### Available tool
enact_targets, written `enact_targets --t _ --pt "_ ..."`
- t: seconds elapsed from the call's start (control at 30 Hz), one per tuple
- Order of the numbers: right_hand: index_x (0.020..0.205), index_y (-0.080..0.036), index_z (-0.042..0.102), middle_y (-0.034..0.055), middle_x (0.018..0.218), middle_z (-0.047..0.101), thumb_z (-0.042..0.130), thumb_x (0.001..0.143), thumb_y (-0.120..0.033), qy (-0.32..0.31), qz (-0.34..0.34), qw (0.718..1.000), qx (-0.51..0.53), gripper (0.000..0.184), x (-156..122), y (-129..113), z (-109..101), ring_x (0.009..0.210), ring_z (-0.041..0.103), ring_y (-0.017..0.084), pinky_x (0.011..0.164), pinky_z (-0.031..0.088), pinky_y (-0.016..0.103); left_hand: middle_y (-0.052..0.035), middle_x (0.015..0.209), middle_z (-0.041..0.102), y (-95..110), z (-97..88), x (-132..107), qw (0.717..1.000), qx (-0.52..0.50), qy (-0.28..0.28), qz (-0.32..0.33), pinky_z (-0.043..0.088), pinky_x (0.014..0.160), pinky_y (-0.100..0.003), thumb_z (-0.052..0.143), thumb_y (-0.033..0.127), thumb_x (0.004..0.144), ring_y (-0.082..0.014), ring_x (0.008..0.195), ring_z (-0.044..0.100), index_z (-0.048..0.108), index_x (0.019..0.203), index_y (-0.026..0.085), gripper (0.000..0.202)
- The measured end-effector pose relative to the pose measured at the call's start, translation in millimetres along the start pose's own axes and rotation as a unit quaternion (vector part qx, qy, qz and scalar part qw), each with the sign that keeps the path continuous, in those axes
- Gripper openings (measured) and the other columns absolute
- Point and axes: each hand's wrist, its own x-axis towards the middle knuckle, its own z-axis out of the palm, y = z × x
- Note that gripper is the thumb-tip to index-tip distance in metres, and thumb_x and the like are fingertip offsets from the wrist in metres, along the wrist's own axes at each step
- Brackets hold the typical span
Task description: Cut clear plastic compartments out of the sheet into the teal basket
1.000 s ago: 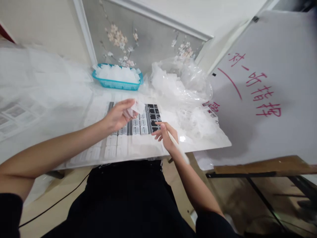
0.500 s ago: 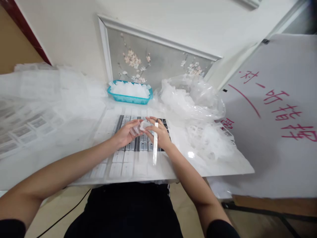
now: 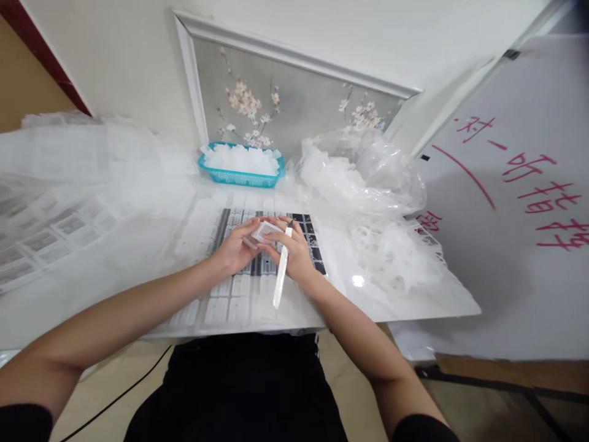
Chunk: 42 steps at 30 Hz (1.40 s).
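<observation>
Over the middle of the table, my left hand is closed on the left side of a small clear plastic box. My right hand grips the same box from the right with thumb and fingers. Also tucked in my right hand is a slim whitish tool with a dark pointed tip; its kind is unclear. Under the hands lies a dark sheet with a grid pattern, partly covered by rows of pale rectangular pieces. Fingers hide part of the box.
A blue basket heaped with white translucent pieces stands against the wall. Right of it lies a clear plastic bag of similar pieces, with a loose pile of clear frames in front. Many clear trays cover the left side. A whiteboard stands right.
The clear box has turned between my hands, so a flat square face now shows. The tool in my right hand leans further, its lower end shifted left. The camera view has shifted slightly.
</observation>
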Motion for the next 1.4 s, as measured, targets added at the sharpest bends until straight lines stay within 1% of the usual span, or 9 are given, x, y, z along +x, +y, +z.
enact_targets --t 0.13,0.23,0.37,0.43,0.5,0.6,0.83,1.07,1.4 --pt "0.093 -0.025 0.068 0.0061 0.129 0.065 0.065 0.088 -0.025 0.018 0.009 1.0 -0.01 0.006 0 -3 -2 0.124 0.054 0.025 0.101 0.048 0.052 -0.0063 0.092 0.07 0 0.8 -2 1.0 -0.007 -0.004 -0.014 0.054 0.063 -0.023 0.058 0.014 0.089 -0.0137 0.076 0.066 0.07 0.098 0.011 0.015" --pt "0.093 -0.025 0.067 0.0065 0.13 0.064 0.066 0.087 -0.029 0.018 0.015 1.0 -0.015 0.007 0 -4 -2 0.123 0.054 0.025 0.102 0.047 0.051 -0.0079 0.094 0.07 -1 1.3 -2 1.0 -0.004 -0.004 -0.019 0.055 0.063 -0.023 0.057 0.016 0.09 -0.0149 0.077 0.067 0.07 0.101 0.01 0.018" --pt "0.095 -0.025 0.065 0.0085 0.133 0.061 0.076 0.078 -0.044 -0.003 0.031 0.999 -0.02 0.028 0 -6 1 0.123 0.054 0.029 0.103 0.044 0.053 -0.0086 0.1 0.07 -1 2.3 -1 1.0 0.01 0.008 -0.02 0.057 0.068 -0.026 0.056 0.021 0.091 -0.017 0.081 0.068 0.07 0.103 0.011 0.02" --pt "0.096 -0.024 0.065 0.0097 0.134 0.061 0.078 0.074 -0.047 -0.003 0.038 0.999 -0.019 0.034 1 -8 3 0.123 0.054 0.029 0.104 0.044 0.051 -0.0084 0.098 0.07 -1 4.0 -2 1.0 0.006 0.011 -0.028 0.058 0.07 -0.027 0.054 0.025 0.094 -0.0173 0.08 0.068 0.069 0.103 0.011 0.022" --pt "0.096 -0.024 0.065 0.0099 0.131 0.061 0.076 0.077 -0.046 0.006 0.046 0.999 -0.019 0.031 2 -9 5 0.122 0.055 0.028 0.103 0.044 0.049 -0.0087 0.095 0.07 0 6.3 -4 0.999 -0.007 0.004 -0.038 0.058 0.066 -0.025 0.05 0.028 0.096 -0.0167 0.078 0.068 0.069 0.102 0.01 0.027" --pt "0.093 -0.023 0.066 0.0097 0.127 0.063 0.071 0.083 -0.04 0.019 0.044 0.999 -0.015 0.02 3 -11 6 0.119 0.057 0.025 0.102 0.046 0.047 -0.0094 0.097 0.069 0 9.1 -6 0.999 -0.025 -0.007 -0.043 0.058 0.066 -0.022 0.046 0.024 0.097 -0.0155 0.08 0.067 0.068 0.103 0.009 0.027" --pt "0.091 -0.023 0.067 0.0077 0.125 0.065 0.069 0.086 -0.032 0.039 0.023 0.999 0.007 0.011 3 -9 5 0.116 0.059 0.023 0.1 0.047 0.045 -0.0091 0.104 0.068 -2 7.0 -7 1.0 -0.004 -0.02 -0.021 0.057 0.07 -0.022 0.052 0.013 0.09 -0.0154 0.086 0.067 0.069 0.103 0.012 0.021" --pt "0.093 -0.025 0.068 0.0061 0.124 0.066 0.065 0.088 -0.028 0.031 0.04 0.999 0.011 0.007 2 -4 2 0.114 0.059 0.024 0.099 0.048 0.047 -0.0053 0.088 0.069 -2 9.1 -8 0.999 -0.017 -0.027 -0.01 0.054 0.064 -0.02 0.055 0.008 0.086 -0.0113 0.075 0.065 0.07 0.096 0.012 0.018" --pt "0.097 -0.026 0.065 0.005 0.129 0.064 0.057 0.092 -0.023 0.016 0.027 0.999 0.021 0.01 0 -2 -1 0.117 0.057 0.024 0.101 0.047 0.049 -0.0071 0.094 0.07 -2 8.4 -8 0.999 0.007 -0.05 -0.006 0.055 0.069 -0.023 0.052 0.01 0.089 -0.0137 0.079 0.067 0.069 0.098 0.012 0.02"
